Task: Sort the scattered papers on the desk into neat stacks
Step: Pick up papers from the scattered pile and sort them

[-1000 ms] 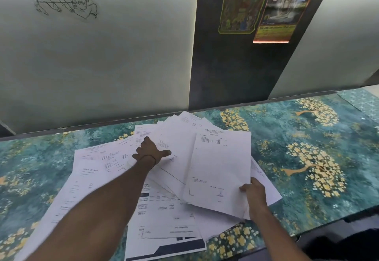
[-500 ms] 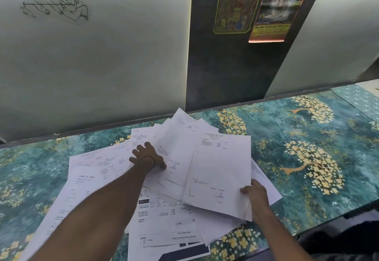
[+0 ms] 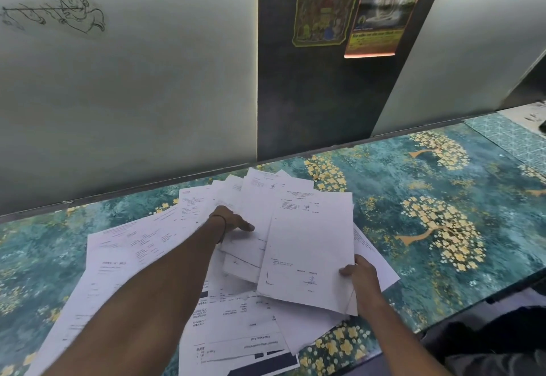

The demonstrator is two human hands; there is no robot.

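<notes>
loose white printed paper sheets (image 3: 141,257) lie overlapping on the teal desk surface patterned with golden flowering trees (image 3: 384,168). the right hand (image 3: 362,275) pinches the near right corner of the topmost white sheet (image 3: 310,242), thumb on top. the left hand (image 3: 229,222) rests among the fanned sheets, thumb out, its fingers hidden, so its grip cannot be told

Red numeral "20" on orange-bordered poster (image 3: 381,12), other poster script not legible, printed lines on papers (image 3: 307,245) too small to read
</notes>
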